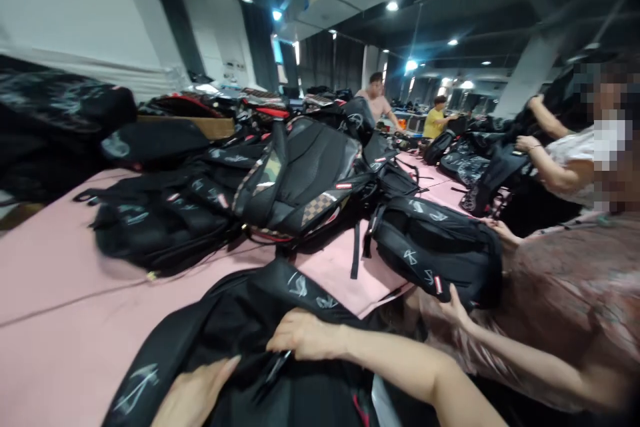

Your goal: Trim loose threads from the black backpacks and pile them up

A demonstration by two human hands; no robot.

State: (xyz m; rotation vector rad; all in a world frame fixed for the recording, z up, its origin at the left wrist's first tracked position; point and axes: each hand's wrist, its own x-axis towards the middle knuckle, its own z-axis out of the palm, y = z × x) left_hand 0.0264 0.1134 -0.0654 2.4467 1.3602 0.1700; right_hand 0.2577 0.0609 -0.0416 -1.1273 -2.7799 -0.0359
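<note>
One creased black fabric backpack (235, 307), curved edges; right hand (304, 335) curled, left hand (196, 392) against cloth; fingers' grip: can't tell.

- My single view looks out from my head, forward and down.
- My left hand (195, 392) and right hand (304, 335) appear close up, low down.
- Past them, I face across the pink table (45, 287) into the distance, the ceiling (480, 7) above.

Right fingers (281, 335) curled, left hand (195, 392) lower
</note>
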